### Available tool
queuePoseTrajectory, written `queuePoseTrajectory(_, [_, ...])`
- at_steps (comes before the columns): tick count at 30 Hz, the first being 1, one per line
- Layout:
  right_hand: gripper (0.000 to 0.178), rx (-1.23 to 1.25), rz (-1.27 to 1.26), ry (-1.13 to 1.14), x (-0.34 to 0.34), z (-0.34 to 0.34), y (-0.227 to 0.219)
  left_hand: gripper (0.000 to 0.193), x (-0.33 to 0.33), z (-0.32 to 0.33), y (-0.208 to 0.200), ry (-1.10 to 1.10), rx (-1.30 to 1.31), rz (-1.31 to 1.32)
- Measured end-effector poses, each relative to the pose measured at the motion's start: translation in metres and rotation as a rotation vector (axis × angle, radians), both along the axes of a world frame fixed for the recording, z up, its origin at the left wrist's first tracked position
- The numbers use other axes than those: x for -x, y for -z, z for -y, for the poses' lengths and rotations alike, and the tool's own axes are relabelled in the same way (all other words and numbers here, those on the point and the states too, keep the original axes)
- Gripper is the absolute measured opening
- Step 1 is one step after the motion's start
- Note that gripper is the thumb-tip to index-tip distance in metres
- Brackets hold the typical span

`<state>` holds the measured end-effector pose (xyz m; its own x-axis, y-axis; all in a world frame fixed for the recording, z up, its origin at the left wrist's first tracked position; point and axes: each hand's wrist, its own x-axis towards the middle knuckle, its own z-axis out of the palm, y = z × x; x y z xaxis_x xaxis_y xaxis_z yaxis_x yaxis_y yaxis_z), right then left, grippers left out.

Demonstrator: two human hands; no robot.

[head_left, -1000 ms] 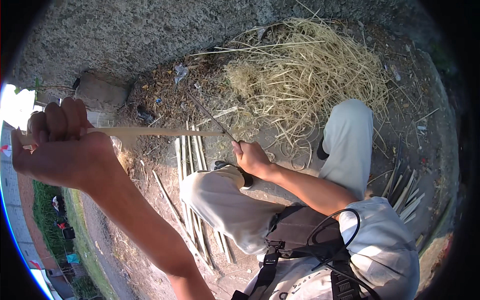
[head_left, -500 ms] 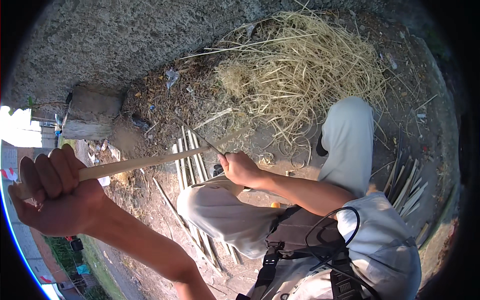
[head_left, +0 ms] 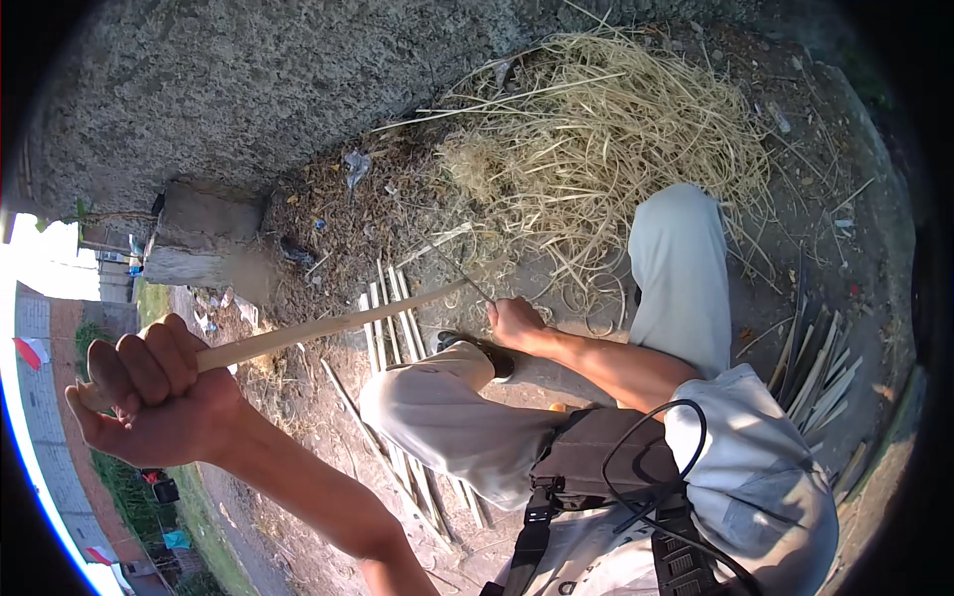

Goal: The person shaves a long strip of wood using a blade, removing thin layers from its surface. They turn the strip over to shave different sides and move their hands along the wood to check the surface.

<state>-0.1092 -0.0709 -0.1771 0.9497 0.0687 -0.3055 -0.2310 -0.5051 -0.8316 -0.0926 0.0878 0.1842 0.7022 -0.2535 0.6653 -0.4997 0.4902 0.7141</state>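
My left hand [head_left: 164, 397] is closed in a fist round one end of a pale bamboo strip [head_left: 328, 328], which slants out to the right. Closed too, my right hand [head_left: 517, 323] grips what looks like a knife [head_left: 475, 286] with a thin dark blade; its handle is hidden in my fingers. The blade crosses the strip at its far end and appears to touch it there. Both hands are raised, the right one just beyond my bent leg [head_left: 437, 412].
A large heap of curly shavings [head_left: 616, 149] lies against the rough wall [head_left: 298, 79]. Pale strips [head_left: 397, 328] lie on the ground beyond and beneath my leg. Another bundle of strips [head_left: 820, 368] is at the right. A concrete block [head_left: 204, 233] stands by the wall.
The blade has slid along the bamboo strip from partway along it to its far end. My right hand has moved right, away from my left, which keeps its grip.
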Motion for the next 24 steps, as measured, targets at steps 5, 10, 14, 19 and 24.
queuePoseTrajectory(5, [0.053,-0.357,0.256,0.000,-0.002,-0.025,-0.011,0.042,-0.011,-0.016,-0.005,-0.059,0.006,0.025])
queuePoseTrajectory(10, [0.052,-0.402,0.479,-0.002,0.012,-0.035,0.001,0.039,-0.009,-0.022,-0.004,-0.110,-0.036,-0.003])
queuePoseTrajectory(14, [0.057,-0.119,0.004,0.020,-0.017,-0.009,0.016,0.037,-0.006,-0.024,-0.006,-0.028,-0.084,0.014])
queuePoseTrajectory(19, [0.046,-0.394,0.344,-0.083,-0.001,-0.047,-0.011,0.034,-0.006,-0.035,-0.007,-0.079,-0.013,0.031])
queuePoseTrajectory(24, [0.055,-0.056,-0.160,-0.079,-0.007,-0.010,0.011,0.038,0.004,-0.036,-0.003,-0.085,-0.042,-0.008])
